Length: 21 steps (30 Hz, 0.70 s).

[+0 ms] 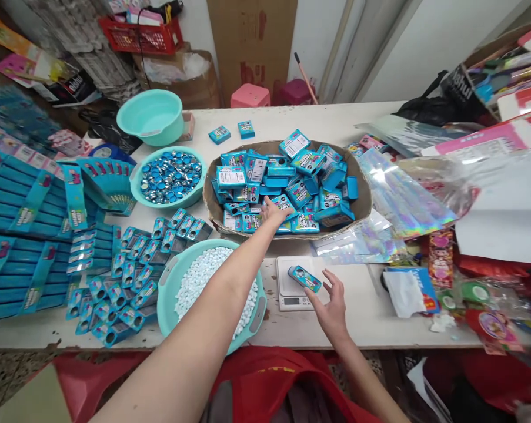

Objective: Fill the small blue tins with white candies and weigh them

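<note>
My left hand (271,212) reaches over the bowl into a cardboard box (366,202) heaped with small blue printed packs (307,161). Its fingers look spread among the packs, next to one at its right, though the tips are partly hidden. On a white digital scale (294,304) sits a small blue pack with a round hole in its top (306,278). My right hand (331,305) is beside that pack, thumb at its near edge and fingers apart. Below my left forearm stands a turquoise bowl (166,294) of small white pellets (203,270).
Several upright holed packs (135,276) cover the table at left, near blue display cartons (22,252). A turquoise bowl (135,191) contains blue and silver caps (170,176); another bowl (150,117) stands behind. Iridescent plastic sheets (401,194) and packaging crowd the right side.
</note>
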### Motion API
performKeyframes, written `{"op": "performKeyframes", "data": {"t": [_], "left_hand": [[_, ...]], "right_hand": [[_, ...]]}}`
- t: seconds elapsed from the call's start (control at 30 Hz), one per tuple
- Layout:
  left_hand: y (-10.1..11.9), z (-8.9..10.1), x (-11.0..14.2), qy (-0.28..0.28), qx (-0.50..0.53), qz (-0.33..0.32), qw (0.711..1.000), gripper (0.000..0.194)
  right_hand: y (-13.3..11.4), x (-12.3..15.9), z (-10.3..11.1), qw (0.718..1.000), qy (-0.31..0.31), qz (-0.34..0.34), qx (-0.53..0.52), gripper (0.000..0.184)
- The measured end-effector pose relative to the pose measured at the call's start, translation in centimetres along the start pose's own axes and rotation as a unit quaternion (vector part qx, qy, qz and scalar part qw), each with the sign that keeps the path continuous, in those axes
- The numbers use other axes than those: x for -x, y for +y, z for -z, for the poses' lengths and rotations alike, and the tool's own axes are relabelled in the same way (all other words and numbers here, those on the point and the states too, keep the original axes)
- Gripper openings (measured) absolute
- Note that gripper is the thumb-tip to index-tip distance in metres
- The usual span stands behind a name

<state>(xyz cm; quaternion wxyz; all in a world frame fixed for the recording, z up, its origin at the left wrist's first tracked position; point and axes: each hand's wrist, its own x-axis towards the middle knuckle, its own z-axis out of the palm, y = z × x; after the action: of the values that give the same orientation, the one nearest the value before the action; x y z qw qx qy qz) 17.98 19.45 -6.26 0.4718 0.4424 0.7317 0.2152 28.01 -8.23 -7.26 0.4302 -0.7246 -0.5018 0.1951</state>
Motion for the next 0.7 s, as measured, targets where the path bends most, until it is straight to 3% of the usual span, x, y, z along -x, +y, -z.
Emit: {"op": "performKeyframes", "data": {"t": [0.1,0.2,0.33,0.43,0.5,0.57,0.63,0.7], "left_hand": [[0.2,0.4,-0.1,0.026,0.012,0.011,1.000,0.103],[-0.8,3.4,1.7,0.017,0.098,-0.053,0.994,0.084],[-4.3,7.9,8.2,-0.026,0.262,-0.213,0.941,0.069],[-7.6,9.7,14.6,0.034,0.234,-0.271,0.933,0.060],[-9.7,10.4,18.1,0.073,0.190,-0.336,0.920,0.050],[-11.8,11.3,20.1,0.042,0.146,-0.406,0.901,0.045],[-14.0,12.9,20.1,-0.039,0.108,-0.427,0.897,0.041],[-16.7,15.0,18.5,-0.047,0.072,-0.382,0.920,0.029]], "right_hand": [[-1.3,-0.3,1.1,1.000,0.014,0.011,0.010,0.045],[-3.0,-1.1,1.7,0.999,0.031,0.041,0.010,0.038],[-6.6,-2.2,0.8,0.995,0.019,0.086,-0.042,0.036],[-10.1,-2.2,-1.8,0.990,-0.049,0.080,-0.104,0.052],[-12.1,-1.8,-3.9,0.980,-0.106,0.051,-0.161,0.074],[-13.2,-1.2,-5.4,0.968,-0.138,-0.012,-0.209,0.084],[-13.2,-0.8,-5.9,0.955,-0.157,-0.098,-0.233,0.069],[-12.4,-0.5,-5.3,0.942,-0.172,-0.160,-0.239,0.050]]}}
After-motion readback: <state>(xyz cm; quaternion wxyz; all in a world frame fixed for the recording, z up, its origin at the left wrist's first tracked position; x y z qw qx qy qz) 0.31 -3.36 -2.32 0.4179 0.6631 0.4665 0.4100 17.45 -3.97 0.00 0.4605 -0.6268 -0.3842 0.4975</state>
